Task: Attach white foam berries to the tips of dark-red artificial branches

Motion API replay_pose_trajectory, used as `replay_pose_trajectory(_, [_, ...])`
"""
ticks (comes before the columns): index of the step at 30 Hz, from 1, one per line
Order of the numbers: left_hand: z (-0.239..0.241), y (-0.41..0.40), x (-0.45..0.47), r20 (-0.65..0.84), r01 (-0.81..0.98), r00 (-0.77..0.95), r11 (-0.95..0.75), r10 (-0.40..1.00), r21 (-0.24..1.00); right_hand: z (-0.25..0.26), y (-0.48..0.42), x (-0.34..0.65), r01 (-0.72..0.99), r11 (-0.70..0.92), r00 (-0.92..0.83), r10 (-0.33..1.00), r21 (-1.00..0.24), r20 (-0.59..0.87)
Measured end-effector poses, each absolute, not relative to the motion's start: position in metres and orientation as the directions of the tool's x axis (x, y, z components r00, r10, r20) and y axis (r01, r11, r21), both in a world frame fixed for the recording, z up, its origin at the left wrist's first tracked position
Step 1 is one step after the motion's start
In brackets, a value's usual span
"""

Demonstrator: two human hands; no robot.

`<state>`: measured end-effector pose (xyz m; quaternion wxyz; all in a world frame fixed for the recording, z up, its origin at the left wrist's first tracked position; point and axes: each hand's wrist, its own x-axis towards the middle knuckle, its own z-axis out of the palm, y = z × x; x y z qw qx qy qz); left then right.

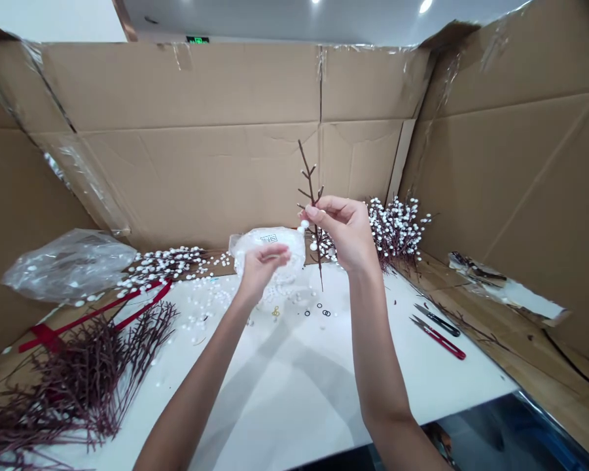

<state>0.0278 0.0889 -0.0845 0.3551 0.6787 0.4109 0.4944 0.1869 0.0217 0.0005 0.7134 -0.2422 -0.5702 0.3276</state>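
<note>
My right hand [346,229] is raised above the white table [294,386], fingers pinched round a dark brown bare twig [310,180] held upright. A few white beads [303,224] sit on the twig just left of my fingers. My left hand [261,265] is lower and to the left, fingers curled together in front of a clear plastic bag of white beads [269,243]. What the left fingers hold is too small to make out.
A pile of bare brown twigs [78,379] lies front left with a red ribbon [93,314]. Finished beaded twigs lie at the back left [167,261] and back right [397,229]. Red thread snips [439,337], black snips [436,319], small rings [324,311], a crumpled bag [69,265]. Cardboard walls [201,144] surround the table.
</note>
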Motion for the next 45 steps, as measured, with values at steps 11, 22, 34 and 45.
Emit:
replay_pose_trajectory(11, [-0.011,0.041,0.059,0.351,-0.705,0.077,-0.198,0.933,0.681,0.002,0.014,0.176,-0.085,0.680,0.136,0.732,-0.728,0.668])
replay_pose_trajectory(22, [-0.010,0.037,0.063,0.369,-0.705,0.008,-0.257,0.929,0.661,0.004,0.010,0.173,-0.002,0.689,0.156,0.717,-0.725,0.680])
replay_pose_trajectory(34, [-0.014,0.036,0.068,0.443,-0.635,-0.070,-0.383,0.894,0.671,0.003,0.010,0.171,0.052,0.708,0.210,0.681,-0.704,0.701])
replay_pose_trajectory(45, [-0.014,0.033,0.068,0.528,-0.533,-0.131,-0.509,0.839,0.676,0.000,0.012,0.169,0.056,0.723,0.236,0.661,-0.689,0.712])
